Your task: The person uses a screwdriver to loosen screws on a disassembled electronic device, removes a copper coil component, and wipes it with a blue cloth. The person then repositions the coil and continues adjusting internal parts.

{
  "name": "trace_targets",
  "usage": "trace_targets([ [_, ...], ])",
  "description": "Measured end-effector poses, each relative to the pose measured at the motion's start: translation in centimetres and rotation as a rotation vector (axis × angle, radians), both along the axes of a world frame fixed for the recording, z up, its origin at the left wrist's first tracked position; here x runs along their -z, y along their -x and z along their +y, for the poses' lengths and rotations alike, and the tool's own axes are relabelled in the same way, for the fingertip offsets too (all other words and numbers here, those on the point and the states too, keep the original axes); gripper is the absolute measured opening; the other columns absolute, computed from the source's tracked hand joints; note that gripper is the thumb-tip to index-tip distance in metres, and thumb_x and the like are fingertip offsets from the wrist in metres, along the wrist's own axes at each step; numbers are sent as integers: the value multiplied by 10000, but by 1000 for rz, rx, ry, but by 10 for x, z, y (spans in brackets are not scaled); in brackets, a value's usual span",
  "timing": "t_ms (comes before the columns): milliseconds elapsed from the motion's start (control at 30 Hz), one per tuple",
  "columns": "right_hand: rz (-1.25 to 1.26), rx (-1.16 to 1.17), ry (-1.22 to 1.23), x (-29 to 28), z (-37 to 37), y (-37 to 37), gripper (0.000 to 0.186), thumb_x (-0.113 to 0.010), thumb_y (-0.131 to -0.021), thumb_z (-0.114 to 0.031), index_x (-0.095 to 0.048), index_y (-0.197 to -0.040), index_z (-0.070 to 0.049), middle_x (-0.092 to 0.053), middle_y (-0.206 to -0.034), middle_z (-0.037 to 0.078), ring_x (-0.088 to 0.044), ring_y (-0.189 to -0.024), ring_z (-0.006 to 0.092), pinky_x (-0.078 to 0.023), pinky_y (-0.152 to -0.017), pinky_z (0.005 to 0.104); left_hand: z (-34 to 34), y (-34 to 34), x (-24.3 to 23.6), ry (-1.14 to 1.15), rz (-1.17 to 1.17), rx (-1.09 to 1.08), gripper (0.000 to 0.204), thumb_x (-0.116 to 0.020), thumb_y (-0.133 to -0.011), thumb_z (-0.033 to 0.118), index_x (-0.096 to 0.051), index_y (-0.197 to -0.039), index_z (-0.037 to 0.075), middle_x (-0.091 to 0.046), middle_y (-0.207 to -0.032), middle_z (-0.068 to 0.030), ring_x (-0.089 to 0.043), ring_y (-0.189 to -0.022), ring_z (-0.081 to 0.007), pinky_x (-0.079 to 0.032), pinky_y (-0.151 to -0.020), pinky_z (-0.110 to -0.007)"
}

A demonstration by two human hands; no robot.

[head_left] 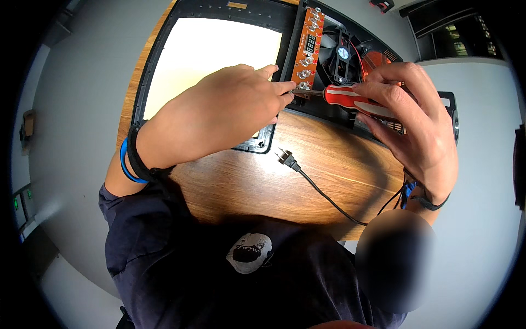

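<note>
My right hand (419,118) is closed around the red and white handle of a screwdriver (342,96). Its thin shaft points left, with the tip at the near end of an orange circuit board (301,67) with a small display and several round parts. My left hand (219,107) reaches over a black panel with a pale sheet (213,46). Its fingers are stretched out and somewhat apart, and the fingertips meet the screwdriver tip by the board. The board lies in an opened black housing (285,104), beside a fan (342,60) and a copper-coloured coil (378,61).
A wooden table (246,183) carries the appliance. On it lies a black power cord with a two-pin plug (287,158), running toward my right wrist. Pale floor (71,164) surrounds the table. A dark object with red parts (382,5) lies at the far right.
</note>
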State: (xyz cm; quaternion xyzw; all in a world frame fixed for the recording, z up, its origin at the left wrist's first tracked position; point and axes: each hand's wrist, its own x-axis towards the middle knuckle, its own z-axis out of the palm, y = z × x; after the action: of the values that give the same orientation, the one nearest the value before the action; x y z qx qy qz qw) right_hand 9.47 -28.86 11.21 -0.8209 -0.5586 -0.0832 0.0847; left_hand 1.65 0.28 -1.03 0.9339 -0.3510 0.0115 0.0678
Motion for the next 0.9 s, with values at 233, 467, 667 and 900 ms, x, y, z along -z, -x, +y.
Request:
trace_targets([
  [233,3,-46,-34,1,4,-1,438,-974,-749,-30,-849,-1168,-52,-774,-1164,98,-759,-1063,295,-639,-856,423,2,1,4,81,-37,12,474,-762,-1103,196,-740,-1539,12,-726,-1621,-147,-609,-1578,-394,-523,-1289,-497],
  [467,-40,-85,-60,2,9,7,396,-976,-739,-54,-861,-1118,-61,-792,-1110,100,-760,-1055,300,-614,-863,428,7,3,19,174,-146,44,517,-771,-1098,207,-705,-1566,-4,-739,-1585,-191,-641,-1534,-390,-536,-1261,-495],
  [667,-23,-169,-21,-3,10,4,401,-973,-787,-175,-848,-1145,-45,-800,-1163,112,-766,-1084,320,-626,-891,442,3,0,10,120,-35,24,504,-765,-1103,207,-713,-1548,-25,-734,-1592,-197,-628,-1561,-396,-529,-1273,-494],
  [900,-2,252,106,-1,-2,18,571,-908,-883,-403,-781,-1307,-44,-778,-1240,169,-798,-1089,370,-654,-855,449,7,5,21,128,-131,40,498,-761,-1105,208,-717,-1541,-29,-720,-1613,-196,-631,-1560,-397,-533,-1283,-498],
])
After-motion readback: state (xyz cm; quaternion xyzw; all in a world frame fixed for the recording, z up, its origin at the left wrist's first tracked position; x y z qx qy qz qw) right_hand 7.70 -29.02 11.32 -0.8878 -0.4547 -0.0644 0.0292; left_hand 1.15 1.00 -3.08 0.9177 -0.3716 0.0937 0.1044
